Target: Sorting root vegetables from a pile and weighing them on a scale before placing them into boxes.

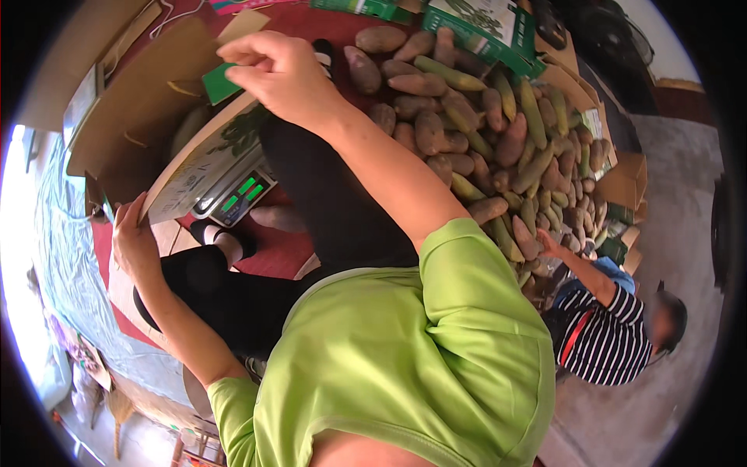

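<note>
My left hand (134, 245) is closed on the near edge of an open cardboard box (198, 167), its fingers wrapped over the rim. The box has brown inner walls and a printed, light outer side. Beside it, a digital scale (237, 198) shows lit green digits. My right hand (284, 78) hovers at the far end of the box, above a green flap (220, 83); its fingers are bent with a gap from the thumb, and nothing shows between them. Inside the box a pale oblong shape (191, 128) is partly hidden in shadow.
A large heap of oblong reddish-brown and green vegetables (506, 148) spreads to my right. Behind it stands a green and white carton (482, 31). A co-worker in a striped shirt (603, 342) reaches into the heap. One loose vegetable (278, 219) lies near the scale on red floor covering.
</note>
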Tool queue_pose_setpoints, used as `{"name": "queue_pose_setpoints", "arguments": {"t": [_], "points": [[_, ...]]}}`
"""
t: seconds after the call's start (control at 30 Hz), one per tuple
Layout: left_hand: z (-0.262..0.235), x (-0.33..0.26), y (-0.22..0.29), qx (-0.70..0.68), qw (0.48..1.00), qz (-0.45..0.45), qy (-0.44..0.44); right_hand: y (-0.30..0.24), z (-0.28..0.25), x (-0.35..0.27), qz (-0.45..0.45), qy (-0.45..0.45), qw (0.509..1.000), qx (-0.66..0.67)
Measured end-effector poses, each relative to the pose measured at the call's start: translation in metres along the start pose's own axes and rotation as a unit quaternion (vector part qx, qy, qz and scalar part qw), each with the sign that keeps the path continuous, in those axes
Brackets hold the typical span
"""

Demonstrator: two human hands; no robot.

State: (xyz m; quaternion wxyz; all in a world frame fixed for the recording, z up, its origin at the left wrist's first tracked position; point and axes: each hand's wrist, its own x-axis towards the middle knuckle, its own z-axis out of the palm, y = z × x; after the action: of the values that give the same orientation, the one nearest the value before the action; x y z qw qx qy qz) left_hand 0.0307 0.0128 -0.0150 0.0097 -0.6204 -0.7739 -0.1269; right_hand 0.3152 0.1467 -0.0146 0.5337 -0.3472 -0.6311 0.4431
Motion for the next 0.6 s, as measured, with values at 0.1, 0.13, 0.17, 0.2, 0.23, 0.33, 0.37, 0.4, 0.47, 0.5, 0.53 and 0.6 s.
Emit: {"name": "queue_pose_setpoints", "arguments": {"t": [0.1,0.13,0.17,0.2,0.23,0.33,0.37,0.4,0.47,0.5,0.53,0.6], "points": [[-0.007,0.0,0.005,-0.026,1.0,-0.001,-0.001,0.021,-0.045,-0.03,0.009,0.103,0.994,-0.028],[-0.007,0.001,0.01,-0.025,1.0,-0.007,-0.001,0.053,-0.067,-0.041,0.013,0.122,0.992,0.005],[-0.006,-0.002,0.01,-0.025,1.0,-0.006,-0.006,0.052,-0.083,-0.056,0.034,0.153,0.988,-0.015],[-0.005,-0.002,0.012,-0.029,1.0,0.0,0.0,0.061,-0.106,-0.073,0.129,0.169,0.976,-0.041],[-0.005,-0.002,0.013,-0.032,0.999,0.005,0.007,0.07,-0.124,-0.089,0.123,0.197,0.969,-0.087],[-0.003,-0.001,0.015,-0.03,0.999,0.013,0.011,0.116,-0.19,-0.15,0.214,0.233,0.928,-0.197],[-0.001,-0.001,0.011,-0.028,0.999,0.016,0.01,0.13,-0.21,-0.174,0.258,0.241,0.902,-0.248],[0.002,-0.001,0.004,-0.015,0.999,0.035,0.024,0.142,-0.228,-0.199,0.29,0.241,0.876,-0.3],[0.009,0.001,-0.005,-0.005,0.998,0.058,0.033,0.172,-0.267,-0.257,0.339,0.232,0.834,-0.368],[0.011,0.001,-0.009,-0.007,0.998,0.056,0.033,0.18,-0.28,-0.279,0.356,0.214,0.798,-0.436],[0.011,-0.001,-0.011,-0.005,0.998,0.052,0.034,0.18,-0.287,-0.294,0.398,0.198,0.771,-0.456],[0.008,-0.002,-0.006,0.001,0.999,0.036,0.019,0.175,-0.296,-0.319,0.442,0.183,0.741,-0.472]]}}
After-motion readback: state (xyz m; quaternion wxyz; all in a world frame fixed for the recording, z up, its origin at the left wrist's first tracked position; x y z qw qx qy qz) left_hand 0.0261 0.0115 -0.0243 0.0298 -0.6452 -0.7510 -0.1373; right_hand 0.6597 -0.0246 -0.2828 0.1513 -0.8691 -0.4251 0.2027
